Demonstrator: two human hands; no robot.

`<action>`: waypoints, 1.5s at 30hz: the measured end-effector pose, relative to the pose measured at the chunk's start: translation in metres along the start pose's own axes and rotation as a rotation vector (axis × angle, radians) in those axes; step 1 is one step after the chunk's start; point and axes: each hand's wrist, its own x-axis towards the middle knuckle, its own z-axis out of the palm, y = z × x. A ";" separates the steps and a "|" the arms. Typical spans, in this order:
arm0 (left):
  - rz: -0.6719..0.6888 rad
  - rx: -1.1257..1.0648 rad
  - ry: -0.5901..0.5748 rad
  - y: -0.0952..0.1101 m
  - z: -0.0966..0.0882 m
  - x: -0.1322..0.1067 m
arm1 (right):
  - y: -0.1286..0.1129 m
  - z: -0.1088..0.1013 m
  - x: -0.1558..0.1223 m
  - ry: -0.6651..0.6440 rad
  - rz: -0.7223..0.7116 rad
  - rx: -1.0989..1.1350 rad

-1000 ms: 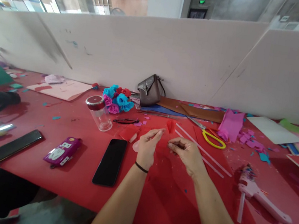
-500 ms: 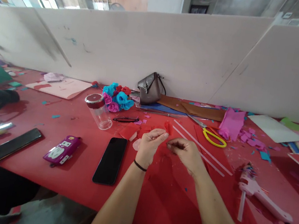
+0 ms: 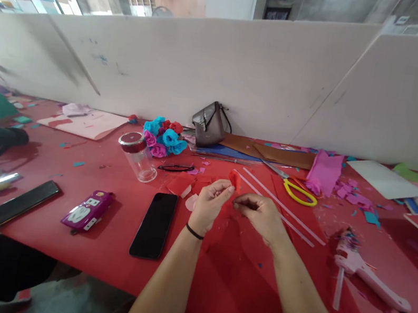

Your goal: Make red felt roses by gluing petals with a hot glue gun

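Thumb and fingers of my left hand (image 3: 212, 205) are closed in a pinch on a small piece of red crepe paper (image 3: 235, 180), which sticks up past the fingertips. Just to the right, my right hand (image 3: 262, 219) has its thumb and fingertips pressed together. Whatever it holds, if anything, is too small to make out. Both hands hover close together over red paper (image 3: 247, 286) on the table. Two pale glue sticks (image 3: 284, 206) lie beyond the right hand, and scissors (image 3: 299, 193) with yellow handles rest behind them.
A black phone (image 3: 153, 224) and a purple case (image 3: 88, 209) lie left of my arms. Behind them stand a clear jar (image 3: 140, 161) and paper flowers (image 3: 164, 135). A pink glue gun (image 3: 370, 280) lies at right, a dark bag (image 3: 210, 124) by the partition.
The red crepe paper at my left fingertips now shows more, standing slightly higher. Both hands stay in nearly the same place.
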 end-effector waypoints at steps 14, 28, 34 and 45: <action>-0.036 -0.048 0.090 -0.005 -0.002 0.002 | -0.002 0.000 -0.001 0.077 -0.035 -0.108; -0.209 -0.225 -0.038 0.003 -0.011 0.003 | -0.005 0.001 -0.003 -0.042 0.019 -0.014; -0.205 -0.225 -0.070 0.004 -0.013 0.003 | -0.008 0.001 -0.004 -0.108 0.047 0.035; -0.172 -0.201 -0.095 -0.004 -0.019 0.004 | -0.012 0.001 -0.005 -0.120 0.061 0.011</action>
